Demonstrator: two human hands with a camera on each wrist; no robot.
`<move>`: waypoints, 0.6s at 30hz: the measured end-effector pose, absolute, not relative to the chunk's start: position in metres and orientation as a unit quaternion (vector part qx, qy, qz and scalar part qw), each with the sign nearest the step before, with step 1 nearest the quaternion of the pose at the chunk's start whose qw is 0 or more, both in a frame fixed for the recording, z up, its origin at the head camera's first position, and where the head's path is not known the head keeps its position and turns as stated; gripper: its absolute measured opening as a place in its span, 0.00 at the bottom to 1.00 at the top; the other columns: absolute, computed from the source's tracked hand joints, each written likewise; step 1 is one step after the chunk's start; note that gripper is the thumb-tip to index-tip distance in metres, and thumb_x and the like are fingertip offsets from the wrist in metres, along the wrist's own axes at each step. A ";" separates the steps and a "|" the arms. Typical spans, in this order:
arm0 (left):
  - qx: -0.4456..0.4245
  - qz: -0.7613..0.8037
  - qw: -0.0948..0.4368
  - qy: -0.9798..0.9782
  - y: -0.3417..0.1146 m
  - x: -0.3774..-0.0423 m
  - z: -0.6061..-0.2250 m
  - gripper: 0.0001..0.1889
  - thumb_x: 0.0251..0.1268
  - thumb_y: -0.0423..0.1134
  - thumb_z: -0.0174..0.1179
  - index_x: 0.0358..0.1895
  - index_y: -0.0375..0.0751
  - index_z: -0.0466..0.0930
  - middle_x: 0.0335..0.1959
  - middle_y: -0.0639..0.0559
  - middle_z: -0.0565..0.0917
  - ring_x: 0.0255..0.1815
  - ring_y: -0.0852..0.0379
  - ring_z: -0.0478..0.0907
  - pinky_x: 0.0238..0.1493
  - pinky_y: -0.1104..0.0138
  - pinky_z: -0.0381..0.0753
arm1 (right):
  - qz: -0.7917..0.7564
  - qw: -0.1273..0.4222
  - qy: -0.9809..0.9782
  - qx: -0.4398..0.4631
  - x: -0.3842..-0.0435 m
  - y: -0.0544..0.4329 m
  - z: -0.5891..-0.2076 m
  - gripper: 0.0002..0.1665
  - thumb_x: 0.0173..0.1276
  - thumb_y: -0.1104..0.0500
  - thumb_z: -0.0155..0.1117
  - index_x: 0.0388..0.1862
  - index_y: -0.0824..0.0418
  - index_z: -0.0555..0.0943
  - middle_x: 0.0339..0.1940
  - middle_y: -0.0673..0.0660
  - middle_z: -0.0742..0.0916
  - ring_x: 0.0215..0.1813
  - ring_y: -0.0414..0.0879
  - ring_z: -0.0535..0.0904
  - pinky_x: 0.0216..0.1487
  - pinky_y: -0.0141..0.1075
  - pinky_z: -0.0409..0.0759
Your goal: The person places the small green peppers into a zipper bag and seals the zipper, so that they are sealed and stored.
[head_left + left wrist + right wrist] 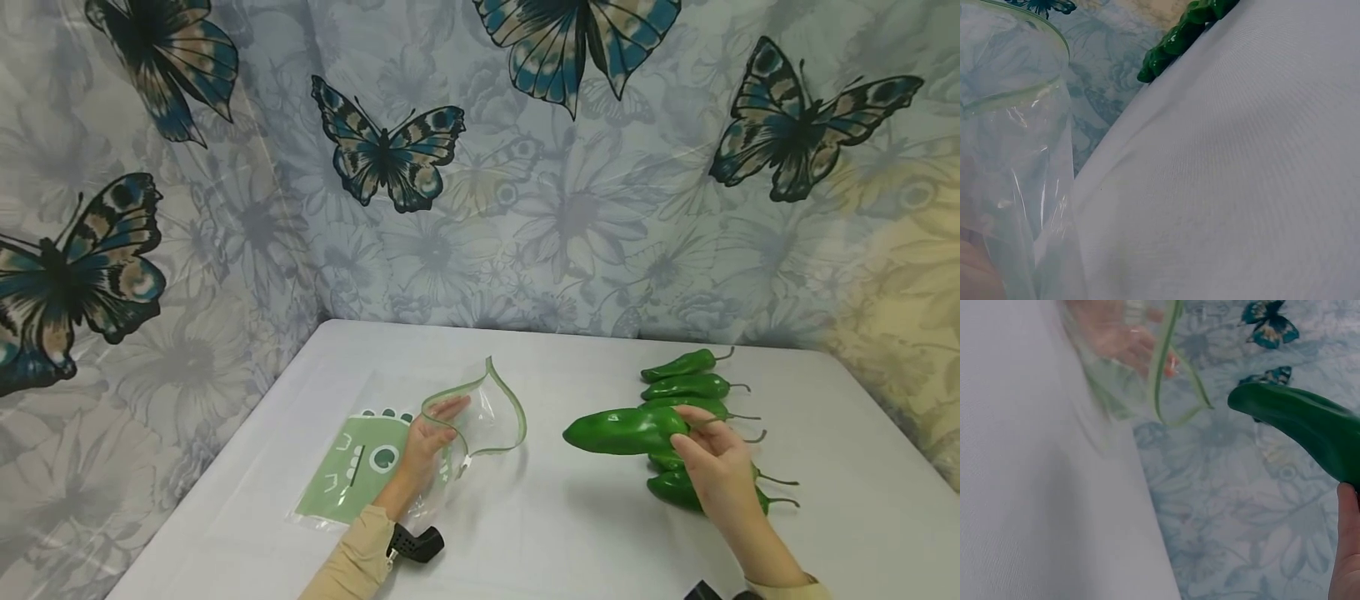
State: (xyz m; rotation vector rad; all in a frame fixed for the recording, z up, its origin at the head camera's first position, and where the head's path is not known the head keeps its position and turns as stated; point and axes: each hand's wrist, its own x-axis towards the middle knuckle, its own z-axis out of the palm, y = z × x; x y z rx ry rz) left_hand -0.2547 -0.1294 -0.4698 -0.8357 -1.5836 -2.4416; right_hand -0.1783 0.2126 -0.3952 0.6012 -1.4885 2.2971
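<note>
My left hand holds a clear zip bag by its side, and the bag's green-edged mouth gapes toward the right. In the left wrist view the clear bag fills the left side, with part of the hand behind the plastic. My right hand pinches a long green pepper at its stem end, above the table. The pepper's tip points left toward the bag, apart from it. The right wrist view shows this pepper with a thumb below it.
Several more green peppers lie in a column at the right of the white table, stems to the right. A green printed bag panel with an eye lies left of my left hand. Butterfly-patterned cloth hangs behind.
</note>
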 end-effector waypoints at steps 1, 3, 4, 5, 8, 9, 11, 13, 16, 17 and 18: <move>-0.277 -0.806 0.054 -0.520 -0.129 -0.255 -0.469 0.27 0.51 0.35 0.63 0.54 0.27 0.67 0.52 0.48 0.76 0.57 0.54 0.68 0.61 0.65 0.53 | 0.808 0.170 -0.523 0.211 -0.179 0.211 -0.395 0.24 0.57 0.84 0.42 0.46 0.69 0.76 0.42 0.57 0.76 0.36 0.39 0.72 0.36 0.25 0.74; -0.280 -0.807 0.052 -0.517 -0.129 -0.254 -0.468 0.26 0.51 0.33 0.62 0.54 0.26 0.67 0.52 0.47 0.76 0.58 0.54 0.67 0.61 0.65 0.52 | 0.806 0.173 -0.526 0.210 -0.179 0.209 -0.395 0.24 0.57 0.84 0.42 0.45 0.68 0.76 0.42 0.57 0.77 0.36 0.39 0.73 0.37 0.25 0.74; -0.280 -0.809 0.051 -0.515 -0.129 -0.253 -0.468 0.26 0.51 0.33 0.62 0.54 0.27 0.67 0.52 0.47 0.76 0.57 0.54 0.67 0.61 0.66 0.53 | 0.804 0.174 -0.529 0.209 -0.179 0.208 -0.394 0.24 0.57 0.84 0.43 0.45 0.68 0.76 0.42 0.56 0.77 0.36 0.39 0.73 0.37 0.25 0.74; -0.281 -0.808 0.051 -0.515 -0.129 -0.252 -0.469 0.26 0.52 0.32 0.62 0.54 0.27 0.66 0.52 0.47 0.76 0.57 0.54 0.67 0.61 0.66 0.53 | 0.801 0.176 -0.533 0.208 -0.179 0.207 -0.394 0.24 0.57 0.84 0.43 0.45 0.67 0.76 0.42 0.56 0.78 0.36 0.39 0.73 0.37 0.25 0.74; -0.279 -0.807 0.052 -0.517 -0.128 -0.251 -0.469 0.25 0.52 0.31 0.61 0.54 0.27 0.67 0.52 0.47 0.76 0.57 0.55 0.68 0.60 0.66 0.55 | 0.799 0.177 -0.536 0.207 -0.180 0.205 -0.392 0.23 0.57 0.84 0.44 0.45 0.67 0.76 0.42 0.56 0.78 0.37 0.39 0.74 0.37 0.25 0.75; -0.278 -0.807 0.053 -0.518 -0.128 -0.250 -0.469 0.25 0.52 0.31 0.61 0.54 0.26 0.67 0.52 0.47 0.76 0.57 0.55 0.68 0.60 0.67 0.55 | 0.801 0.175 -0.534 0.208 -0.180 0.204 -0.392 0.23 0.57 0.84 0.44 0.45 0.67 0.76 0.42 0.56 0.78 0.37 0.39 0.74 0.37 0.25 0.75; -0.277 -0.807 0.054 -0.518 -0.129 -0.250 -0.469 0.25 0.52 0.31 0.61 0.54 0.26 0.67 0.52 0.48 0.76 0.57 0.55 0.68 0.59 0.67 0.56 | 0.802 0.174 -0.534 0.205 -0.180 0.202 -0.391 0.23 0.57 0.83 0.44 0.44 0.67 0.77 0.40 0.56 0.78 0.35 0.39 0.74 0.37 0.25 0.75; -0.277 -0.808 0.055 -0.517 -0.129 -0.250 -0.469 0.24 0.52 0.31 0.61 0.54 0.26 0.67 0.51 0.48 0.77 0.57 0.55 0.68 0.60 0.67 0.55 | 0.801 0.175 -0.537 0.197 -0.180 0.200 -0.389 0.22 0.57 0.83 0.45 0.44 0.66 0.77 0.39 0.56 0.78 0.34 0.39 0.73 0.36 0.25 0.74; -0.279 -0.807 0.053 -0.518 -0.129 -0.251 -0.470 0.24 0.52 0.32 0.61 0.54 0.27 0.68 0.52 0.48 0.77 0.57 0.55 0.67 0.60 0.67 0.54 | 0.799 0.180 -0.544 0.183 -0.180 0.198 -0.387 0.22 0.58 0.82 0.45 0.43 0.65 0.77 0.37 0.55 0.78 0.32 0.38 0.72 0.35 0.25 0.74; -0.280 -0.805 0.053 -0.520 -0.129 -0.251 -0.470 0.24 0.53 0.32 0.61 0.54 0.28 0.68 0.52 0.48 0.76 0.58 0.55 0.67 0.60 0.67 0.54 | 0.799 0.181 -0.544 0.181 -0.180 0.198 -0.386 0.22 0.58 0.82 0.45 0.43 0.64 0.77 0.37 0.55 0.78 0.32 0.38 0.71 0.35 0.25 0.74; -0.282 -0.804 0.053 -0.521 -0.128 -0.251 -0.470 0.24 0.53 0.32 0.61 0.54 0.28 0.68 0.52 0.48 0.76 0.58 0.55 0.67 0.60 0.67 0.54 | 0.799 0.181 -0.544 0.180 -0.180 0.197 -0.386 0.21 0.59 0.82 0.45 0.42 0.64 0.77 0.37 0.55 0.78 0.31 0.38 0.71 0.35 0.25 0.74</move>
